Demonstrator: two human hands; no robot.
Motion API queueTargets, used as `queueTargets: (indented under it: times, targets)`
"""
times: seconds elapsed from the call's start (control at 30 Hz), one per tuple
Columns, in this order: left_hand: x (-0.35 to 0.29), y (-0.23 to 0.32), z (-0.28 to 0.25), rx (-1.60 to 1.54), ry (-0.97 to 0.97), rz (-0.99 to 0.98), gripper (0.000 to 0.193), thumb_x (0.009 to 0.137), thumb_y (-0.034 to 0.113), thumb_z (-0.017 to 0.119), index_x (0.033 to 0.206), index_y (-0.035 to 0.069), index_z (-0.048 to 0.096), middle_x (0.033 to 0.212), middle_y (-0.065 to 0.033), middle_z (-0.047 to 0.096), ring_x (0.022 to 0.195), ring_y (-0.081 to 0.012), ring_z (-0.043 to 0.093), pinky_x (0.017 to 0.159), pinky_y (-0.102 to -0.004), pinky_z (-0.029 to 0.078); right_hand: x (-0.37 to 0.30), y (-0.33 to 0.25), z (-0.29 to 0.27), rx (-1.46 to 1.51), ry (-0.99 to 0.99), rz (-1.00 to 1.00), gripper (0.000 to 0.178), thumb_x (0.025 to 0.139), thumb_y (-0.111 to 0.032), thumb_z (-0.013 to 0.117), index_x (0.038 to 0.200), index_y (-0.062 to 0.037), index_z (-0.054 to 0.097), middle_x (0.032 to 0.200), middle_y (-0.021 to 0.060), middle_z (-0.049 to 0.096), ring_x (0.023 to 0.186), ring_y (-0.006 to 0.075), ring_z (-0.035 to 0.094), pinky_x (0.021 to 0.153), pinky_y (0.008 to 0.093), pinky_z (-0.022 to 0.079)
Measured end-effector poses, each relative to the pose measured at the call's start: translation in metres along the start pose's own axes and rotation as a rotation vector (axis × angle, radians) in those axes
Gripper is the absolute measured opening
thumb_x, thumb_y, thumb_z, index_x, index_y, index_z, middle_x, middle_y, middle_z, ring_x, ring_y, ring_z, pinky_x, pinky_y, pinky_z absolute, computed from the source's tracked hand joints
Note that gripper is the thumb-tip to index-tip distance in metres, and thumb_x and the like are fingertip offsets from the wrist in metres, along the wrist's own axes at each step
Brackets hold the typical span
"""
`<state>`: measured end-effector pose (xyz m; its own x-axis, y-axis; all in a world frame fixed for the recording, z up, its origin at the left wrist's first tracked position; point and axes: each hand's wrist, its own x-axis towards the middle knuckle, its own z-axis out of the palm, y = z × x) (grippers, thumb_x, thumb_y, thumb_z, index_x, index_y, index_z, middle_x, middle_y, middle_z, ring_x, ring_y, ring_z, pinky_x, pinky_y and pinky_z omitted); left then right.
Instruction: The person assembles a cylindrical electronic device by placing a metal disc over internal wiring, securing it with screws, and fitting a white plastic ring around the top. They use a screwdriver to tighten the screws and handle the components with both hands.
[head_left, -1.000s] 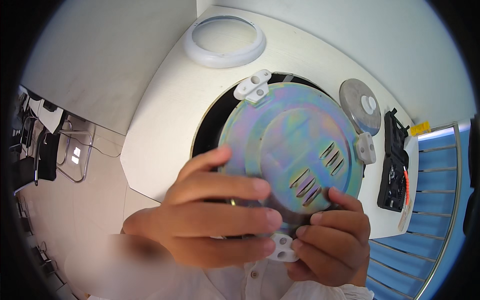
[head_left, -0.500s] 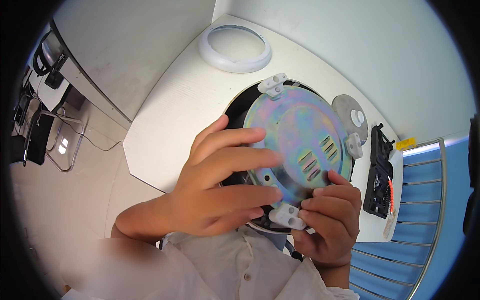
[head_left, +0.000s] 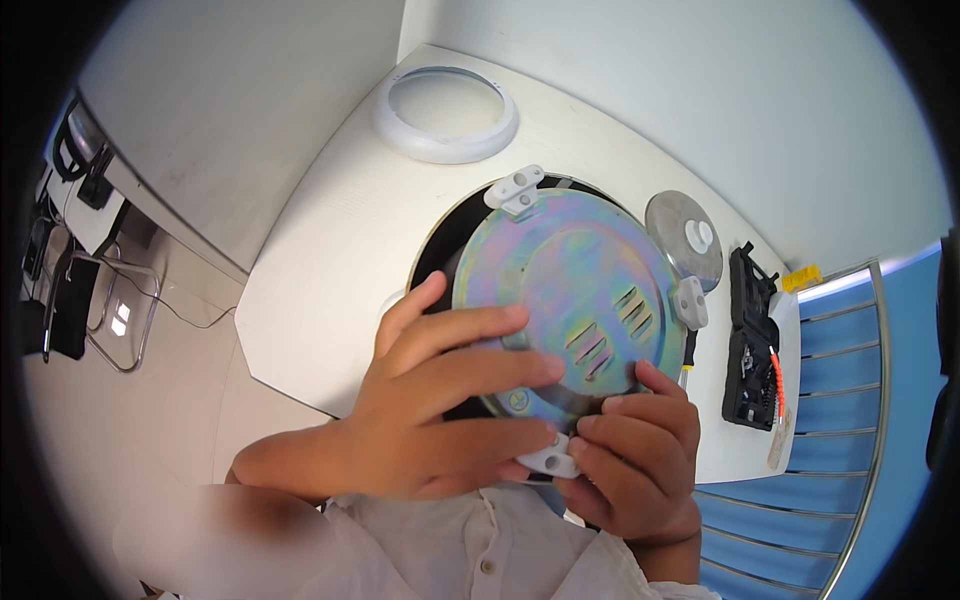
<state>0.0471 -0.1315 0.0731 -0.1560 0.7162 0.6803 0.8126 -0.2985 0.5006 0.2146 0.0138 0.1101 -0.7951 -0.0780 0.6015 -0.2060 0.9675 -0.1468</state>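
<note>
A round metal base plate [head_left: 570, 270] with a rainbow sheen and two groups of slots faces up, tilted, over a dark round pot-like body [head_left: 436, 235]. White plastic feet stand at its rim: a far foot [head_left: 516, 190], a right foot [head_left: 690, 302] and a near foot [head_left: 552, 460]. My left hand [head_left: 420, 400] lies over the plate's near left part, its fingers stretched out and spread. Curled at the near right rim beside the near foot, my right hand [head_left: 645, 455] grips the plate's edge. Its thumb is partly hidden.
On the white table [head_left: 320, 250] lie a pale ring-shaped cover [head_left: 445, 150], a grey lid with white knob [head_left: 665, 225], a black tool case [head_left: 745, 370] and a red shafted tool [head_left: 777, 385]. Metal railings [head_left: 838, 403] run along the right. A chair [head_left: 75, 310] stands far left.
The whole view has shifted slightly, moving everything left and down. My left hand has slid nearer me across the plate, covering a dark hole and baring a round stamped mark.
</note>
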Motion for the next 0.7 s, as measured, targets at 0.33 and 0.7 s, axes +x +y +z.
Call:
queueTargets:
  times: [0.33,0.7]
  targets:
    - [-0.004,-0.005,0.02,0.031,0.173,0.027,0.008,0.081,0.033,0.065,0.082,0.025,0.068,0.101,0.0041,0.065,0.106,-0.0227,0.057,0.109,-0.0504,0.023,0.0,0.003,0.002,0.007,0.002,0.029,0.012,0.083,-0.028,0.065,0.087,-0.0172,0.06,0.092,-0.0031,0.06,0.086,0.0159,0.055,0.086,0.0453,0.051]
    - [0.001,-0.007,0.041,-0.011,0.392,0.014,0.007,0.073,0.021,0.069,0.076,0.027,0.066,0.09,0.0105,0.066,0.097,-0.0171,0.06,0.108,-0.0481,0.026,-0.006,0.003,0.016,-0.097,0.151,0.053,0.015,0.091,-0.034,0.055,0.085,-0.0202,0.057,0.084,-0.007,0.057,0.08,0.0126,0.052,0.078,0.0424,0.054]
